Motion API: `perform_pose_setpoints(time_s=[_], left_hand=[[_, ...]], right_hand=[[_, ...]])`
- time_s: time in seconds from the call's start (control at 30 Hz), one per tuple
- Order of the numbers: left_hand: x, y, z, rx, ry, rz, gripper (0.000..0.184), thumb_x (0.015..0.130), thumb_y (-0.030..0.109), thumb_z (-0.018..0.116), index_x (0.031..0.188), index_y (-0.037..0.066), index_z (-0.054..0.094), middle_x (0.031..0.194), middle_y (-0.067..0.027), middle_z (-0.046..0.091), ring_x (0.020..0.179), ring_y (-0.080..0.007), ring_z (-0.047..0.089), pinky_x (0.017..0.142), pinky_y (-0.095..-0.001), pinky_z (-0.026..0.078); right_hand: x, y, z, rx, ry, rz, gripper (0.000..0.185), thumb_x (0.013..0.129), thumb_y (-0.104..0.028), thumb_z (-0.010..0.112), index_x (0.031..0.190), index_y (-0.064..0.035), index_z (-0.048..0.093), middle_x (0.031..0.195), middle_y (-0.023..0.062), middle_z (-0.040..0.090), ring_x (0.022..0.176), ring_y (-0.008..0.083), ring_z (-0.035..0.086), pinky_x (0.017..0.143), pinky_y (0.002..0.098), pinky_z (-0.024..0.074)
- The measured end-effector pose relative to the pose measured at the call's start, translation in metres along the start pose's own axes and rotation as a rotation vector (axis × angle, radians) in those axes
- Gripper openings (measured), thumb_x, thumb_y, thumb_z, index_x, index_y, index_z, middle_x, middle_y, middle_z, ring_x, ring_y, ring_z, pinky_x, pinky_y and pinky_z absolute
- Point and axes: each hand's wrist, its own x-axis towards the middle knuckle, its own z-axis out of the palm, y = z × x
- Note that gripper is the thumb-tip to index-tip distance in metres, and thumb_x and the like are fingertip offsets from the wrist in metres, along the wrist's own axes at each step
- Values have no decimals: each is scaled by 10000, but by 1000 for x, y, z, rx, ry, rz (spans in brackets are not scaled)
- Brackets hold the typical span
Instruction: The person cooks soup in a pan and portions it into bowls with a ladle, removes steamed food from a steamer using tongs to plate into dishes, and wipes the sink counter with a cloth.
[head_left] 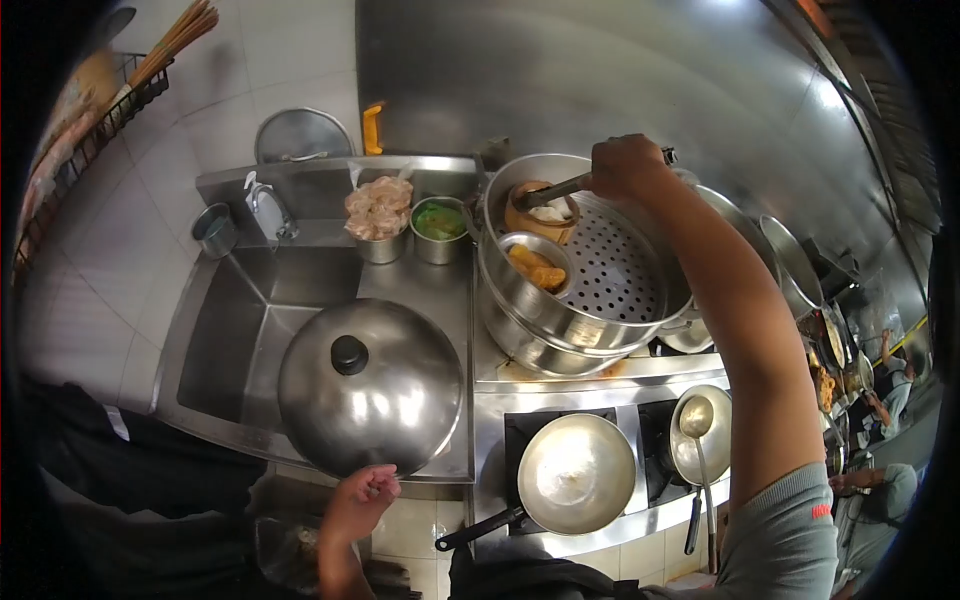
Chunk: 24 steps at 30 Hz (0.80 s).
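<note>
My right hand (628,165) is wrapped round metal tongs (562,190), whose tips reach into a small round bamboo steamer (555,233) with something white inside. That steamer sits in a large metal steamer pot (487,262), on its perforated tray (622,255). Beside it in the pot is a metal bowl (530,240) of orange-brown food (540,270). My left hand (362,497) is empty, its fingers loosely curled, just by the near rim of a domed metal lid (400,380) with a black knob. Whether it touches the rim I cannot tell.
The lid overlaps a steel sink (235,340). Behind it stand a metal container of bagged pinkish food (378,210) and one of green contents (438,220). A wok (577,473) and a pan with a ladle (697,418) rest on burners. Other people (875,490) stand at far right.
</note>
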Motion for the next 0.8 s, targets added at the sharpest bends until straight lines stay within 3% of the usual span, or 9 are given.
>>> perform_pose_setpoints(time_s=[0.4, 0.73, 0.8], left_hand=[[-5, -24, -19, -56, 117, -66, 282, 816, 65, 660, 1085, 5, 602, 874, -28, 634, 803, -79, 568, 659, -223, 456], [-3, -20, -8, -57, 59, -33, 281, 824, 87, 667, 1088, 12, 605, 899, -36, 634, 806, -86, 570, 690, -224, 455], [-2, -1, -1, -172, -6, -50, 260, 841, 70, 642, 1093, 18, 607, 925, -52, 641, 831, -89, 572, 717, -233, 459]], right_hand=[[57, -27, -5, -72, -86, -8, 389, 738, -382, 691, 1041, -139, 676, 1021, 69, 666, 960, 257, 637, 803, 379, 515], [33, 0, 1, -28, 20, -39, 333, 729, -341, 714, 981, -125, 690, 967, 69, 679, 924, 256, 645, 772, 396, 527], [22, 10, -4, -39, 16, -23, 315, 740, -341, 705, 961, -118, 692, 952, 72, 680, 919, 258, 646, 765, 394, 530]])
